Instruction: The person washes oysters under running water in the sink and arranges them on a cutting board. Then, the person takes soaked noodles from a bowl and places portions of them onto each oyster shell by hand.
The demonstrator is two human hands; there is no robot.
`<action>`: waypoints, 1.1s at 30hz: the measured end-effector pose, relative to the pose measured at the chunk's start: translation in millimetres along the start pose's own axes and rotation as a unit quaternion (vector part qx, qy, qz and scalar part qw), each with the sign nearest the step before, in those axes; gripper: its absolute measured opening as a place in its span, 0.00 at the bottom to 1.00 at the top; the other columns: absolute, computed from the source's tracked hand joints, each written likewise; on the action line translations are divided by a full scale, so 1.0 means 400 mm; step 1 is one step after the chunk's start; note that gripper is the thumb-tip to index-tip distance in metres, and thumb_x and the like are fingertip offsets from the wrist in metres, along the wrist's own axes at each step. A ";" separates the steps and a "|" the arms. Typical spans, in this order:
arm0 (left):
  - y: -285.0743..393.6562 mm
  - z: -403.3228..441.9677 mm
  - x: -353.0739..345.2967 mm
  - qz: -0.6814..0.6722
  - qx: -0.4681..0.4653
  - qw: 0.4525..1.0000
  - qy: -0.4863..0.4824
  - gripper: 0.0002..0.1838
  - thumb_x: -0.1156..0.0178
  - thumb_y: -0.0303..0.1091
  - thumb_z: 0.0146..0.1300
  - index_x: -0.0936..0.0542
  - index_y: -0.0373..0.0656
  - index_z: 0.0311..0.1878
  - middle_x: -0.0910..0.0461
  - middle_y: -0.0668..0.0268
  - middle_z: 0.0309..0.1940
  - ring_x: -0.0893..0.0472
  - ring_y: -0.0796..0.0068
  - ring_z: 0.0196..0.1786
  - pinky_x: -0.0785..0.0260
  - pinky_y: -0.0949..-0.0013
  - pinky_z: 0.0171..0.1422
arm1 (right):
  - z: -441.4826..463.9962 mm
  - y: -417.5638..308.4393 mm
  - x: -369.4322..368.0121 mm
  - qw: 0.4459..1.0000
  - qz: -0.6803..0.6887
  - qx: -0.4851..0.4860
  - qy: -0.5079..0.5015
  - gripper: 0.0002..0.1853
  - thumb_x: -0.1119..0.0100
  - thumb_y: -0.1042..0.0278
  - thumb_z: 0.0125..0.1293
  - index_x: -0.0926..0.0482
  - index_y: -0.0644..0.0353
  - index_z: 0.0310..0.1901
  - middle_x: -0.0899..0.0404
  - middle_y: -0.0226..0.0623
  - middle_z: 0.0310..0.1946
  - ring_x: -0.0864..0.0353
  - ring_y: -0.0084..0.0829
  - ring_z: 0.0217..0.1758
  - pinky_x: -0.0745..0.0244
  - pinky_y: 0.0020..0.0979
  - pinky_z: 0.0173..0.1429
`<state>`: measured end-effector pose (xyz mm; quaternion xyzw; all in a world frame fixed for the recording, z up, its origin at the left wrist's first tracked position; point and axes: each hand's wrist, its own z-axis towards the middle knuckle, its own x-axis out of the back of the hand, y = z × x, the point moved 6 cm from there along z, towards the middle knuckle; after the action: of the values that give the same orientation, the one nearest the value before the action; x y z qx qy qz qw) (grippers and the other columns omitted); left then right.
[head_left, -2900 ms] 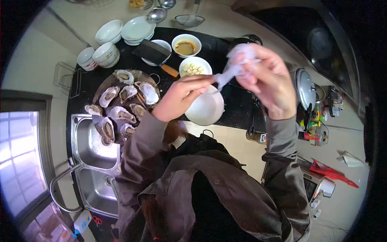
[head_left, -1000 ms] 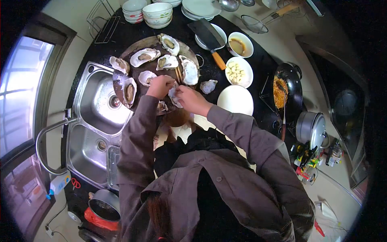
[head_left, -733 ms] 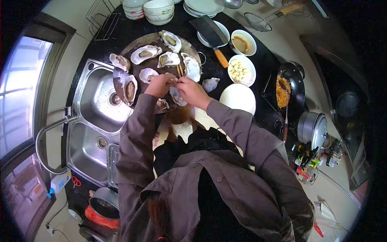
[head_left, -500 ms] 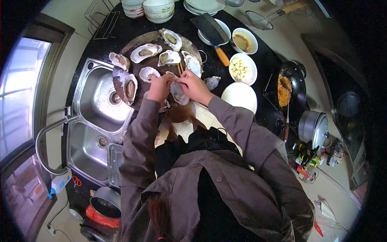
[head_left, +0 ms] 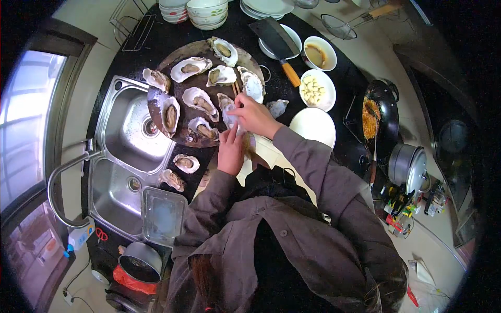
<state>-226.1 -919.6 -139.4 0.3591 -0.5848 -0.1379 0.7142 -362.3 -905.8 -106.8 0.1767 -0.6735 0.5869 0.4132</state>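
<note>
A round wooden board [head_left: 172, 52] holds several opened oysters in their shells. At its right lower edge, an oyster [head_left: 225, 106] lies between my hands, with whitish, translucent material on its lower part. My left hand [head_left: 231, 152] reaches up from below, its fingers closed at the shell's lower end. From the right comes my right hand [head_left: 255, 118], fingers closed on the shell's right side. Wooden chopsticks [head_left: 237, 86] lie just above it, beside a pale shell [head_left: 251, 85]. Another shell [head_left: 277, 108] rests on the counter right of the board.
A double sink [head_left: 128, 122] is at left, with a plastic container [head_left: 163, 214] and two oysters [head_left: 186, 163] near it. A cleaver [head_left: 276, 40] rests across a bowl. Bowls of garlic [head_left: 314, 90] and sauce [head_left: 318, 56], a white bowl [head_left: 313, 128] and a wok [head_left: 383, 122] stand at right.
My left hand has moved down from the oyster's upper end to its lower end, uncovering oysters on the board. My right hand has stayed at the shell. The view has shifted slightly.
</note>
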 end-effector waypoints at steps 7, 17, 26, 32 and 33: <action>-0.003 -0.010 0.039 0.025 0.065 0.994 0.079 0.25 0.41 0.24 0.53 0.27 0.35 0.58 0.33 0.54 0.66 0.31 0.48 0.58 0.35 0.56 0.63 | 0.005 -0.025 -0.003 0.995 -0.097 0.033 0.001 0.11 0.40 0.72 0.56 0.16 0.55 0.41 0.32 0.35 0.38 0.26 0.35 0.45 0.25 0.35 0.44; 0.001 -0.010 0.025 0.022 0.053 0.996 0.074 0.22 0.41 0.25 0.56 0.26 0.37 0.56 0.32 0.54 0.63 0.30 0.49 0.54 0.34 0.55 0.60 | -0.025 0.023 -0.002 0.999 -0.034 -0.010 0.003 0.11 0.43 0.72 0.59 0.18 0.56 0.44 0.28 0.38 0.40 0.23 0.38 0.44 0.24 0.36 0.44; 0.127 0.075 0.093 -0.068 -0.051 0.987 0.135 0.12 0.38 0.23 0.54 0.21 0.42 0.44 0.27 0.58 0.57 0.30 0.51 0.54 0.34 0.55 0.58 | -0.399 0.248 0.246 0.948 -0.080 -0.281 0.122 0.11 0.34 0.69 0.57 0.21 0.62 0.40 0.22 0.45 0.38 0.19 0.45 0.40 0.24 0.39 0.45; 0.261 0.164 0.020 -0.095 -0.146 0.980 0.096 0.10 0.37 0.24 0.53 0.20 0.43 0.40 0.26 0.60 0.54 0.30 0.52 0.55 0.34 0.55 0.58 | -0.514 0.324 0.125 0.909 -0.206 -0.360 0.032 0.12 0.32 0.67 0.55 0.19 0.64 0.38 0.22 0.41 0.32 0.21 0.42 0.32 0.25 0.38 0.39; 0.279 0.174 0.004 -0.103 -0.158 0.978 0.088 0.10 0.36 0.24 0.53 0.20 0.43 0.40 0.26 0.60 0.54 0.30 0.53 0.54 0.34 0.55 0.58 | -0.515 0.317 0.130 0.921 -0.183 -0.340 0.058 0.12 0.32 0.68 0.54 0.19 0.63 0.38 0.21 0.41 0.32 0.21 0.42 0.32 0.25 0.38 0.39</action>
<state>-315.6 -866.4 -58.9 0.3104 -0.4508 -0.2691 0.7924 -413.0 -668.4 -154.9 0.1113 -0.7634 0.2457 0.5870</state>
